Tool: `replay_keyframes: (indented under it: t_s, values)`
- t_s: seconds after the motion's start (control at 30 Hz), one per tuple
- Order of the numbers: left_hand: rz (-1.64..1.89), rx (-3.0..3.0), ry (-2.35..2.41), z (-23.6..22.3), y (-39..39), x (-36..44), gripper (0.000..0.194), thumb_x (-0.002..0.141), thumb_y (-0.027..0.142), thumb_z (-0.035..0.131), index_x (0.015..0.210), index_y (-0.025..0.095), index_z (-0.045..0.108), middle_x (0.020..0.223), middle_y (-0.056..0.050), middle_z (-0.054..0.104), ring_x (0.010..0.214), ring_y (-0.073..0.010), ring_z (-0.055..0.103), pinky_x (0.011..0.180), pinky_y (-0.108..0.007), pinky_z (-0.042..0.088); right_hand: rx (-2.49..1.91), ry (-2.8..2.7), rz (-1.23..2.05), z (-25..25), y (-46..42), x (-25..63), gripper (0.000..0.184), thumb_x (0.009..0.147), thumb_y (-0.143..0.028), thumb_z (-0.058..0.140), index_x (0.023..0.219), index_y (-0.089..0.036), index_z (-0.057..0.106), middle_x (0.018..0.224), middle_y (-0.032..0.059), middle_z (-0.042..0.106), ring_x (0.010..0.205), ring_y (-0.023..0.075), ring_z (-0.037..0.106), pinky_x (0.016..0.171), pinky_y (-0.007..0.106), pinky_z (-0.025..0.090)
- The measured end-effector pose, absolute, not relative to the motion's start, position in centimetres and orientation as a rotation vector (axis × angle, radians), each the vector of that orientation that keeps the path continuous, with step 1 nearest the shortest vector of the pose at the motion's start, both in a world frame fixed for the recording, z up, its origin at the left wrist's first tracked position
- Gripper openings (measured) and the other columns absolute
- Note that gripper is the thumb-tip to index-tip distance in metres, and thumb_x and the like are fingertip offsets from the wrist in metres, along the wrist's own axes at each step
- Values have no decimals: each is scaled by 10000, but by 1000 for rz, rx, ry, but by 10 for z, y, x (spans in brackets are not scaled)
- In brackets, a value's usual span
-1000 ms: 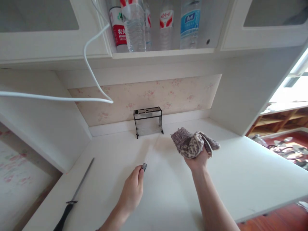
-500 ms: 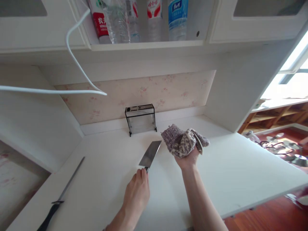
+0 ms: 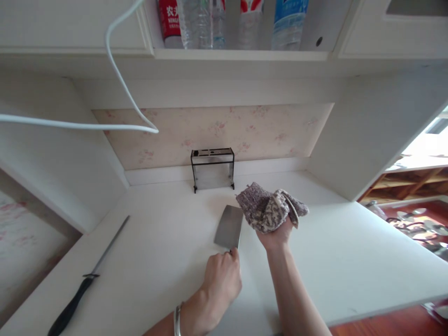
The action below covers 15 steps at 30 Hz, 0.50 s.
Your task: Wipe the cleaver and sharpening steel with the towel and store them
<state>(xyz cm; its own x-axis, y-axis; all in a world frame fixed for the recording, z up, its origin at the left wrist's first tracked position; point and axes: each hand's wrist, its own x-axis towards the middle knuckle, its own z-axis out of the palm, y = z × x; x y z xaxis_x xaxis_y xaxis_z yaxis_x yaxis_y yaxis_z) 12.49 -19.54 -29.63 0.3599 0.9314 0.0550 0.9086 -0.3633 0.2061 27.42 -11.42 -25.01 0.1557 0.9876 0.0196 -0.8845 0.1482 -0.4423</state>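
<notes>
My left hand (image 3: 224, 275) is closed around the handle of a cleaver (image 3: 228, 227), its broad grey blade pointing away from me above the counter. The fingers cover most of the handle. In my right hand (image 3: 278, 233) is a bunched cloth (image 3: 269, 207), purple-grey on one part and mottled cream and brown on another. It sits just right of the blade, apart from it. Behind the blade, near the back wall, stands a knife block (image 3: 213, 170) with clear sides, a black frame and slots on top. A honing steel (image 3: 90, 275) with a black handle lies at the left.
The white counter (image 3: 154, 247) runs between side panels. An open shelf above holds several plastic bottles (image 3: 250, 25). A white cable (image 3: 119, 77) hangs across the upper left. Beyond the counter at the right are metal kitchenware (image 3: 420, 226) and wooden compartments (image 3: 413, 184).
My left hand has moved right with the cleaver, and its blade has turned to show more of its flat face. The cloth is nearly where it was. The view has shifted slightly.
</notes>
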Motion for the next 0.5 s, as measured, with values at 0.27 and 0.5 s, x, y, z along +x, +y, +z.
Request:
replay_keyframes:
  t_s: [0.27, 0.5]
  values:
    - [502, 2303, 1574, -294, -190, 126, 320, 909, 343, 372, 842, 162, 627, 723, -146, 661, 639, -254, 622, 592, -326, 377, -423, -372, 1397, -255, -113, 268, 329, 752, -493, 570, 1005, -309, 672, 1095, 1, 669, 1142, 241, 540, 996, 462, 390]
    - [664, 1510, 1051, -266, -174, 56, 359, 819, 511, 524, 914, 175, 603, 835, -71, 633, 690, -181, 580, 569, -272, 417, -496, -456, 1479, -256, -128, 238, 308, 703, -512, 625, 893, -280, 691, 977, 3, 699, 1036, 231, 601, 947, 429, 436]
